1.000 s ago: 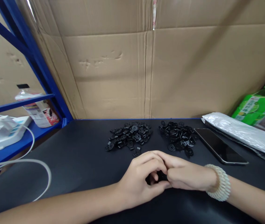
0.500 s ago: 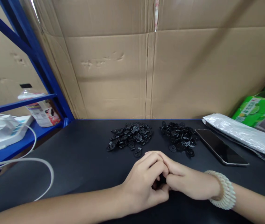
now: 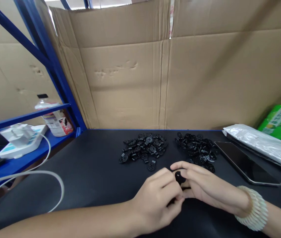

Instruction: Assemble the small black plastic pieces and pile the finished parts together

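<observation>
Black part [image 3: 179,177] shows between the fingers of my right hand [image 3: 199,183], which grasps it on the side facing my left hand [image 3: 157,200]. My left fingers are curled in, meeting the right fingertips; I cannot tell whether they pinch anything. Just beyond my left hand lies a pile of perforated black discs [image 3: 145,147]; beyond my right, a second black pile [image 3: 196,147], with a phone [image 3: 246,163] farther right.
</observation>
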Demonstrator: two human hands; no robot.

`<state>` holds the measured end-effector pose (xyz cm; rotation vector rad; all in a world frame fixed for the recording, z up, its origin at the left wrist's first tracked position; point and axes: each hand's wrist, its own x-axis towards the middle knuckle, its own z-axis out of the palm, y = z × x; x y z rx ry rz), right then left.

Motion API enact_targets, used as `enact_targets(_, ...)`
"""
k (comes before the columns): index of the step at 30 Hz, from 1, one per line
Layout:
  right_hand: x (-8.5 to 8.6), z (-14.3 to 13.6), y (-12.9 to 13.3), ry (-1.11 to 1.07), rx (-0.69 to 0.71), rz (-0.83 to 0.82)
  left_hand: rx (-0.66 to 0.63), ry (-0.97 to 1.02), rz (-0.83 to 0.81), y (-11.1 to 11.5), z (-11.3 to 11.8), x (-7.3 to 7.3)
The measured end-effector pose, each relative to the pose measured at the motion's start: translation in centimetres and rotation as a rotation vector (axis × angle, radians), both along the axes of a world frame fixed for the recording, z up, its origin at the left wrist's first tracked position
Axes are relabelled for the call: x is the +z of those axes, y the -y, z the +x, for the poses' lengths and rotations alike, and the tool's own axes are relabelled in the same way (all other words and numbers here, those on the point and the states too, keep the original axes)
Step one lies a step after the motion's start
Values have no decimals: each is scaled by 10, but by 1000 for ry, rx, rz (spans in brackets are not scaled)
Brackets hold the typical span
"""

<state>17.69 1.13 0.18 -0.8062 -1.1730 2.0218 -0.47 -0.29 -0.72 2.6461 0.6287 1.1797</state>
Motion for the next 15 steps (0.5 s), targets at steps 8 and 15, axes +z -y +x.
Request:
enact_targets(8, -5, -9, 6, 314, -204, 287, -37, -161, 384, 1, 4, -10)
enact_targets(15, 4, -13, 11, 481, -244, 623, -42, -258, 374, 3, 5, -5)
